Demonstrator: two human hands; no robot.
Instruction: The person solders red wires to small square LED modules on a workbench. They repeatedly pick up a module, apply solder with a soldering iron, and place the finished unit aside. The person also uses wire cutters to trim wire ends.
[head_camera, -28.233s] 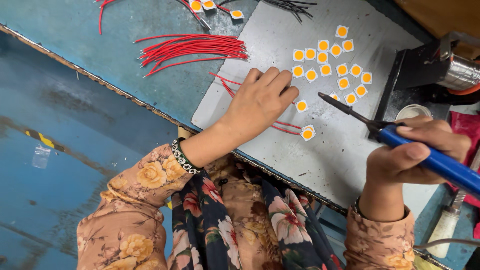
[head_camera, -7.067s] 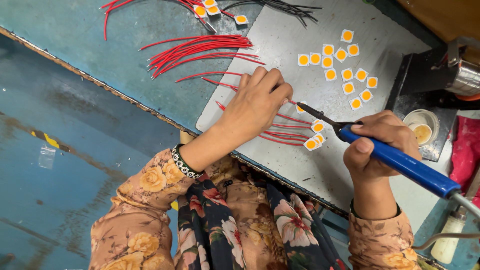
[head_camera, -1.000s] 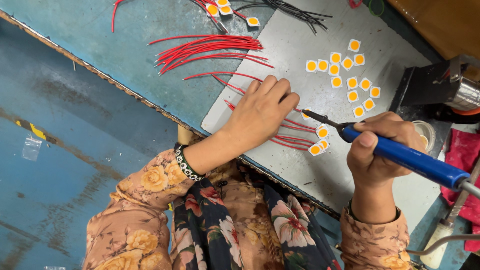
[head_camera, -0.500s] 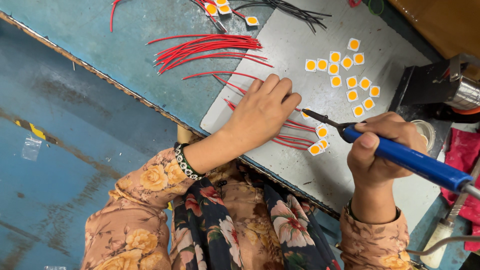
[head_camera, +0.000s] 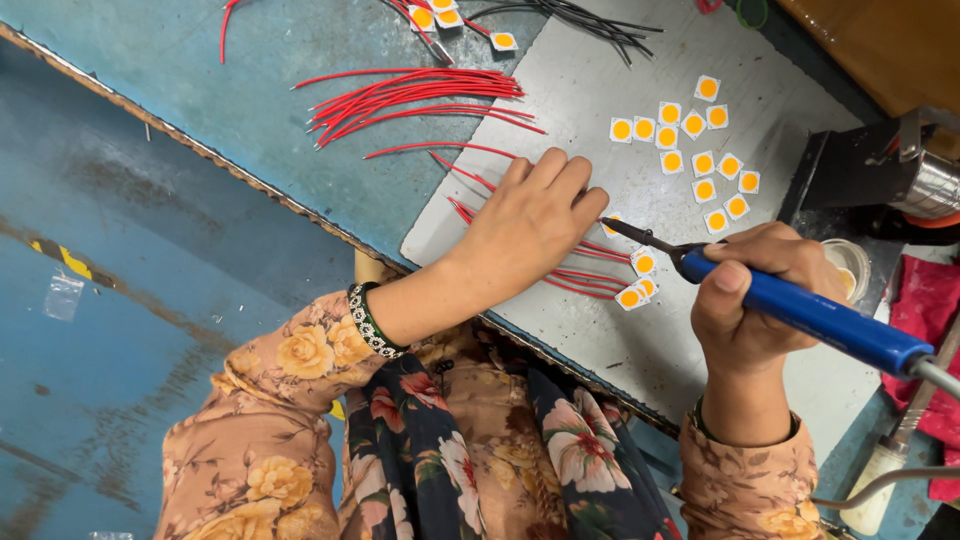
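Left hand (head_camera: 530, 225) lies palm-down, fingers curled; right hand (head_camera: 752, 295) fisted in a grip.

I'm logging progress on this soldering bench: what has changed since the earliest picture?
More red-wired LED chips lie by the iron's tip, and the loose chip cluster is smaller. The left hand still presses on the plate, and the right hand still grips the blue soldering iron.

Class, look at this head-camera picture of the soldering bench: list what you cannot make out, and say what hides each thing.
1. The iron's tip contact: in the head view, the left hand covers where the soldering iron meets the work.
2. The small cup: half hidden behind the right hand.
3. The black wires: cut off by the top edge.
4. The iron's cable: runs off the right edge.
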